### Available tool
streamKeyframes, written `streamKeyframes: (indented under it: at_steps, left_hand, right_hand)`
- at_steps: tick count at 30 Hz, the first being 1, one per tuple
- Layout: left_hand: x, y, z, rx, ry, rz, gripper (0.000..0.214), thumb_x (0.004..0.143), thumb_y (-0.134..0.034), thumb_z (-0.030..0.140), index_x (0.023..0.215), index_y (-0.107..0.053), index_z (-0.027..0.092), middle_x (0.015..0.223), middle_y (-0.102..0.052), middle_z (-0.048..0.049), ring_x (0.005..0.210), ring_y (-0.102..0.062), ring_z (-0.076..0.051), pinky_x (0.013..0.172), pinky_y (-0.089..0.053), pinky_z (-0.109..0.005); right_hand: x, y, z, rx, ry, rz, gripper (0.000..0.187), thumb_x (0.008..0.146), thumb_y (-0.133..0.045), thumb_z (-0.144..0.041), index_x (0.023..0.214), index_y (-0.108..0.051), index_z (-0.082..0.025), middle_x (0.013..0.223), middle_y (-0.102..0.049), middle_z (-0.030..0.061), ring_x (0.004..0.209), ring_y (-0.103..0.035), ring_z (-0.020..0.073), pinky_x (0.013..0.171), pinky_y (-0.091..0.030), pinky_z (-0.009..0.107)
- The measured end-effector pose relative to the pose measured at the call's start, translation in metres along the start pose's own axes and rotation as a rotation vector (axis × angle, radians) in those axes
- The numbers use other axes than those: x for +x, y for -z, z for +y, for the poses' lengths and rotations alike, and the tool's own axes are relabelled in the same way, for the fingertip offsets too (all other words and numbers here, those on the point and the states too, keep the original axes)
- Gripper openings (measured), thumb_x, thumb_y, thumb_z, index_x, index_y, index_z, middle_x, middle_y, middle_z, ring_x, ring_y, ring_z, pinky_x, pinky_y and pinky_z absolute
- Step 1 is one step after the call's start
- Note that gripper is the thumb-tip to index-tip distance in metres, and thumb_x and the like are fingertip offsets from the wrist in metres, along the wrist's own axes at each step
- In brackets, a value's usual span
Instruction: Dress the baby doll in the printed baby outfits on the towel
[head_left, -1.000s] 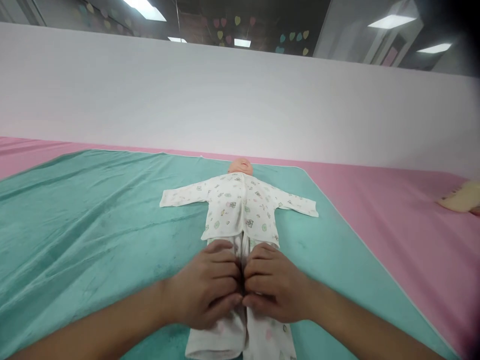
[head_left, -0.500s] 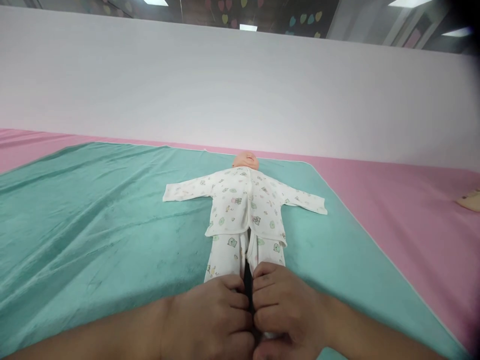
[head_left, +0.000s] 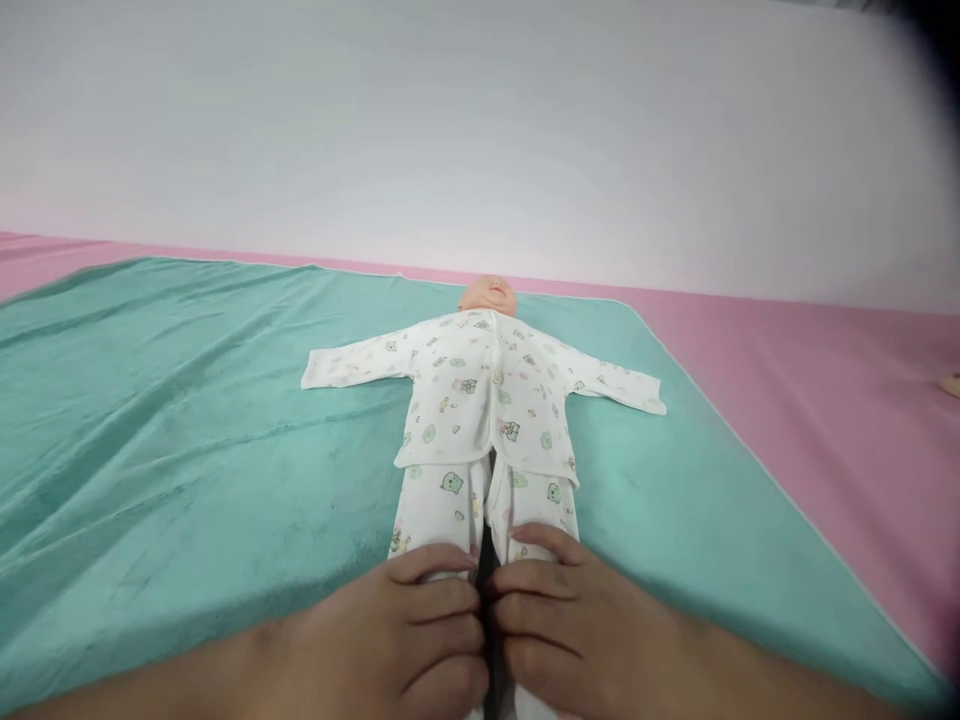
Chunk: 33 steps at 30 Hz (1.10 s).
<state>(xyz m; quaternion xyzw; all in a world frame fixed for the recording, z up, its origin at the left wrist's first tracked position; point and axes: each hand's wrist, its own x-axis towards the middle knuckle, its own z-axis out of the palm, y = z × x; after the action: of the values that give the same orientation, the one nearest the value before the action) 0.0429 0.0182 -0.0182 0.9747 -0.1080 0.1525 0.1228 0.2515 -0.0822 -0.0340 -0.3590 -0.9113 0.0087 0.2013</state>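
Note:
A baby doll (head_left: 487, 294) lies on its back with its head at the far end. It wears a white printed long-sleeved top (head_left: 457, 400), the sleeves stretched out to both sides. The matching trousers (head_left: 442, 510) have a dark gap between the legs. My left hand (head_left: 409, 640) curls over the lower part of the left trouser leg. Around the right trouser leg, my right hand (head_left: 577, 630) is wrapped in the same way, knuckles up. The two hands are close together but apart. Both thumbs and the ends of the legs are hidden.
Under the doll is a teal blanket (head_left: 225, 420), wrinkled on the left. It lies over a pink cover (head_left: 825, 420), which shows at the back and right. A white wall (head_left: 450, 130) rises behind. At the right edge a small tan object (head_left: 951, 384) is partly cut off.
The view has tipped down, so the ceiling is nearly gone. My fingers, bunched tightly before, now spread more along the trouser legs. The doll lies in the same pose.

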Motion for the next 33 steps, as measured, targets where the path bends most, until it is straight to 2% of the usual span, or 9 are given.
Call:
streamKeyframes:
  at_steps: [3,6,10,12,15,18,21,28,33]
  left_hand:
    - [0.001,-0.004,-0.002,-0.033,0.018,-0.031,0.007,0.084,-0.053,0.014,0.081,-0.057,0.02,0.083,-0.066,0.0014,0.086,-0.057,-0.014,0.11,-0.026,-0.033]
    - [0.001,-0.011,-0.006,-0.101,0.056,-0.005,0.008,0.084,-0.053,0.015,0.081,-0.056,0.021,0.085,-0.067,0.004,0.085,-0.057,-0.012,0.109,-0.026,-0.03]
    - [0.001,-0.009,-0.011,-0.212,-0.039,-0.029,0.012,0.088,-0.049,0.015,0.081,-0.055,0.023,0.085,-0.068,0.0051,0.085,-0.058,-0.011,0.104,-0.033,-0.027]
    - [0.003,0.0,-0.01,-0.237,-0.042,-0.061,0.01,0.086,-0.051,0.014,0.082,-0.055,0.023,0.087,-0.068,0.0034,0.087,-0.058,-0.012,0.104,-0.034,-0.029]
    - [0.005,0.016,-0.005,-0.296,0.045,-0.088,0.011,0.078,-0.058,0.015,0.084,-0.054,0.023,0.086,-0.068,0.0016,0.087,-0.058,-0.014,0.1,-0.039,-0.03]
    - [0.007,0.024,-0.004,-0.329,0.054,-0.086,0.014,0.075,-0.058,0.015,0.085,-0.053,0.024,0.081,-0.066,0.0011,0.084,-0.058,-0.014,0.096,-0.042,-0.03]
    - [0.006,0.022,-0.008,-0.322,-0.016,-0.089,0.016,0.073,-0.055,0.013,0.085,-0.052,0.023,0.078,-0.065,-0.0009,0.084,-0.059,-0.016,0.095,-0.042,-0.032]
    - [0.004,0.019,-0.011,-0.34,-0.011,-0.077,0.019,0.07,-0.057,0.012,0.082,-0.05,0.025,0.076,-0.064,0.0009,0.082,-0.059,-0.016,0.094,-0.043,-0.033]
    - [0.005,0.021,-0.009,-0.305,-0.047,-0.081,0.018,0.07,-0.054,0.011,0.082,-0.049,0.024,0.075,-0.063,-0.0006,0.08,-0.058,-0.016,0.094,-0.043,-0.033]
  right_hand:
    - [0.0,-0.004,0.003,0.027,0.012,-0.014,0.018,0.093,-0.042,-0.022,0.085,-0.058,-0.022,0.087,-0.066,-0.0028,0.105,-0.051,0.0124,0.115,-0.011,0.037]
    - [-0.002,-0.009,0.005,0.096,0.011,-0.034,0.016,0.094,-0.044,-0.026,0.089,-0.059,-0.024,0.091,-0.068,-0.0065,0.111,-0.049,0.0097,0.116,-0.008,0.035]
    - [-0.002,-0.008,0.005,0.19,-0.009,-0.043,0.015,0.094,-0.045,-0.029,0.088,-0.058,-0.024,0.092,-0.068,-0.008,0.113,-0.047,0.0094,0.115,-0.009,0.035]
    - [0.0,-0.002,0.006,0.237,-0.033,-0.064,0.015,0.093,-0.046,-0.029,0.085,-0.058,-0.023,0.094,-0.067,-0.0067,0.114,-0.047,0.0102,0.114,-0.011,0.035]
    - [0.003,0.014,0.007,0.343,-0.042,-0.148,0.01,0.086,-0.052,-0.03,0.087,-0.059,-0.023,0.097,-0.067,-0.0034,0.115,-0.048,0.0126,0.113,-0.017,0.033]
    - [0.002,0.031,0.01,0.412,-0.07,-0.214,0.021,0.079,-0.054,-0.029,0.099,-0.061,-0.023,0.103,-0.066,-0.0003,0.121,-0.047,0.0167,0.113,-0.022,0.035]
    - [-0.002,0.04,0.013,0.429,-0.08,-0.23,0.032,0.077,-0.051,-0.017,0.107,-0.061,-0.025,0.113,-0.063,-0.0013,0.126,-0.043,0.0175,0.114,-0.021,0.037]
    - [-0.004,0.033,0.015,0.485,-0.071,-0.179,0.035,0.074,-0.045,-0.007,0.096,-0.063,-0.027,0.11,-0.065,-0.0047,0.124,-0.046,0.0148,0.111,-0.025,0.034]
    - [-0.005,0.031,0.011,0.439,-0.093,-0.186,0.036,0.07,-0.05,-0.009,0.098,-0.063,-0.027,0.109,-0.065,-0.0043,0.123,-0.046,0.0164,0.113,-0.021,0.036]
